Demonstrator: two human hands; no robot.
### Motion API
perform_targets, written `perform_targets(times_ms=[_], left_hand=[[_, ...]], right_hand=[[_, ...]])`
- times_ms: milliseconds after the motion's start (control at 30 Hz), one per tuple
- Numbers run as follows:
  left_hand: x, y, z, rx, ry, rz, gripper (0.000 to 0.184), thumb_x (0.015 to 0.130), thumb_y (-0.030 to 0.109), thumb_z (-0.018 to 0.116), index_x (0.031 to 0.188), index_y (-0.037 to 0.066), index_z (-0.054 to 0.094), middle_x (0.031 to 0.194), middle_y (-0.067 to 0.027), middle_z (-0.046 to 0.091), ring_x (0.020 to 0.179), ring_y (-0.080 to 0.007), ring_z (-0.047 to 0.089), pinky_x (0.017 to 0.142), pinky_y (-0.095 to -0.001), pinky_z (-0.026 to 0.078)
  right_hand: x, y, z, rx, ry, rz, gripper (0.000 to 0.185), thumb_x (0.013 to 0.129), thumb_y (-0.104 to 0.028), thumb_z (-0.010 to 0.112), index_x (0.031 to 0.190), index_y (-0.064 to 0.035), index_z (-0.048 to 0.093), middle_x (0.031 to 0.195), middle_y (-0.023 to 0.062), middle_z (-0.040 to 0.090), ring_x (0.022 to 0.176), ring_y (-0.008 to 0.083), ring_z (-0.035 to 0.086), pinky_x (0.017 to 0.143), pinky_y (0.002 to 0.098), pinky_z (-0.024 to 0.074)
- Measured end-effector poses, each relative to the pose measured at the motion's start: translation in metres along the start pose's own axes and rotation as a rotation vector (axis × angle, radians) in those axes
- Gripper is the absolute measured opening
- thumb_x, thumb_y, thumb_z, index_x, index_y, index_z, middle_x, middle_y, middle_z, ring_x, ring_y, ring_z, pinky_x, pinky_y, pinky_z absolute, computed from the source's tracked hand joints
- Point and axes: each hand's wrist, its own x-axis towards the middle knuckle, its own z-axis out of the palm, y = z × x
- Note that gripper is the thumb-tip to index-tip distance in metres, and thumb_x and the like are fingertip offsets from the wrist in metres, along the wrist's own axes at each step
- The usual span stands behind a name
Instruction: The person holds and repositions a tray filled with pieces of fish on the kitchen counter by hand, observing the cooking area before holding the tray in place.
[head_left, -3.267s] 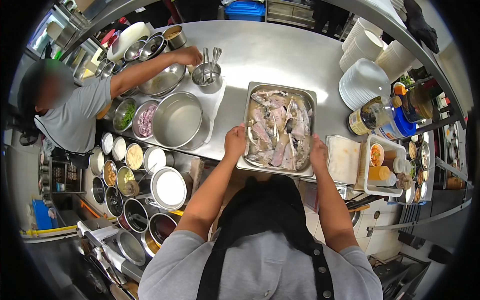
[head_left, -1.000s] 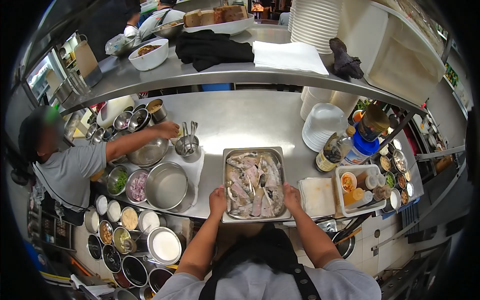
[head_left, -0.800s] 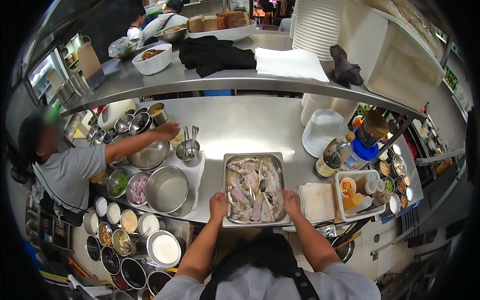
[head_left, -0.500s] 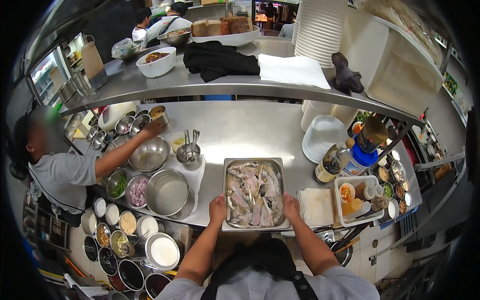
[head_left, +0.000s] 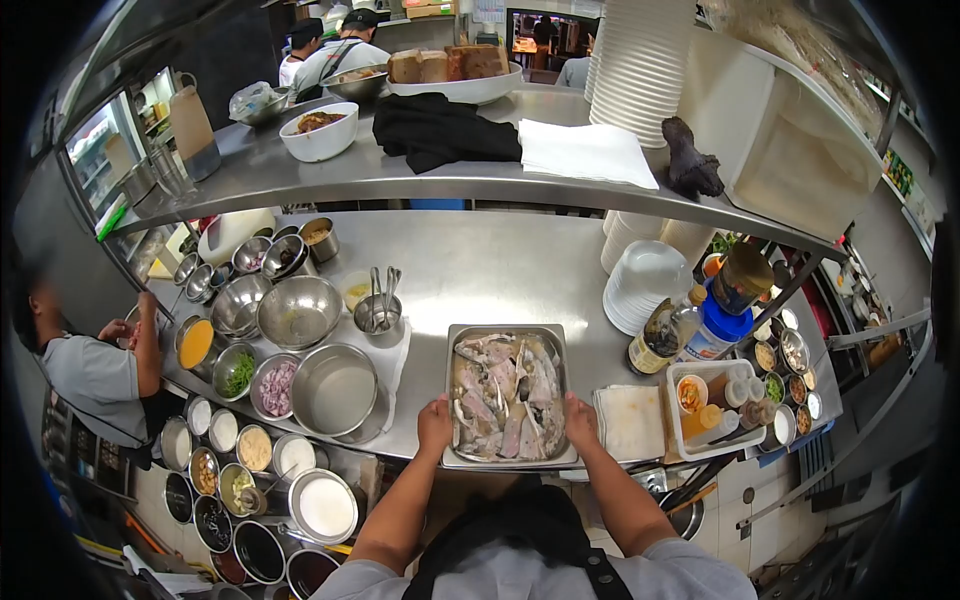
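Note:
A rectangular metal tray (head_left: 506, 464) rests at the front edge of the steel counter, filled with pieces of what looks like raw fish (head_left: 508, 395) in some liquid. My left hand (head_left: 435, 426) is closed round the tray's left side near its front corner. On the opposite side my right hand (head_left: 580, 421) grips the tray the same way. Both hands' fingertips are partly hidden by the rim. Just right of my right hand lies a stack of folded cloths (head_left: 628, 421). To the left of the tray are a large metal pot (head_left: 336, 390) and a small pot of spoons (head_left: 378, 313).
A co-worker (head_left: 95, 370) stands at the left beside bowls and tubs of ingredients. A raised steel shelf (head_left: 440, 181) crosses beyond the counter. At right are bottles (head_left: 660, 325), stacked white bowls (head_left: 645, 285) and a white bin (head_left: 745, 440) of squeeze bottles.
The tray has come to sit lower in view, with both my hands still on its sides. My view has tilted up to the shelf. The co-worker's arm has drawn back from the bowls to the left.

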Motion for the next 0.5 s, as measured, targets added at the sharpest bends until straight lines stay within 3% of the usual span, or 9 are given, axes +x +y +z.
perform_targets(times_ms=[367,500], left_hand=[[-0.003,0.0059,-0.0014,-0.046,0.019,0.014,0.042,0.094,0.031,0.046,0.075,-0.004,0.06,0.06,-0.0181,0.056,0.057,-0.0286,0.056,0.06,-0.0389,0.043],[-0.0013,0.0023,0.0013,-0.047,0.026,0.007,0.042,0.094,0.03,0.045,0.074,-0.004,0.06,0.059,-0.0188,0.056,0.056,-0.0299,0.056,0.06,-0.0398,0.043]], right_hand=[[-0.0028,-0.0026,-0.0024,-0.01,-0.017,-0.01,0.053,0.094,-0.045,0.042,0.076,0.0028,0.057,0.067,0.0116,0.055,0.067,0.0207,0.051,0.067,0.0352,0.0416],[-0.0055,-0.011,-0.0042,-0.002,-0.018,0.038,0.053,0.094,-0.044,0.042,0.078,0.0033,0.058,0.067,0.0125,0.056,0.068,0.021,0.053,0.068,0.0357,0.0421]])
